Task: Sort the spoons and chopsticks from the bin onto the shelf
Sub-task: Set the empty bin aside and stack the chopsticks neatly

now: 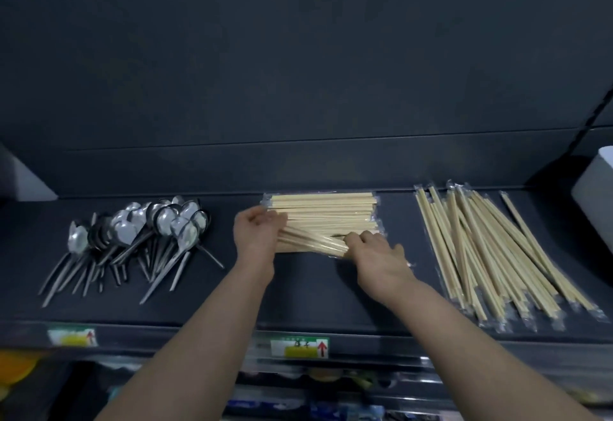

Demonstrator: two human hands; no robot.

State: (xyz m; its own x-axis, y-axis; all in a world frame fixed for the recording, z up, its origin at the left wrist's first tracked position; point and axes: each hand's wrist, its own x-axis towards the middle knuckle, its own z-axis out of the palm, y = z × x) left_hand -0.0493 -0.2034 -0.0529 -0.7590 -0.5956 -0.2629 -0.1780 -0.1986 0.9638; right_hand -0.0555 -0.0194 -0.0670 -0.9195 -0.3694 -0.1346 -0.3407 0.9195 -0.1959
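Chopsticks (323, 218) in clear wrappers, stacked at the middle of a dark shelf (331, 301).
Longer loose chopsticks (491, 248) fan near the right edge, spoons (139, 231) heap near the left; the left hand (257, 233) curls round the stack's left end, the right hand (378, 253) pinches its front sticks.

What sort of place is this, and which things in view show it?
Probably a shop aisle: a dark shelf with labels on its front edge, and stock of wrapped chopsticks and metal spoons laid out in groups.

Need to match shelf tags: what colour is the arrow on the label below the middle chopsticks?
Red. The arrow shows best in the head view.
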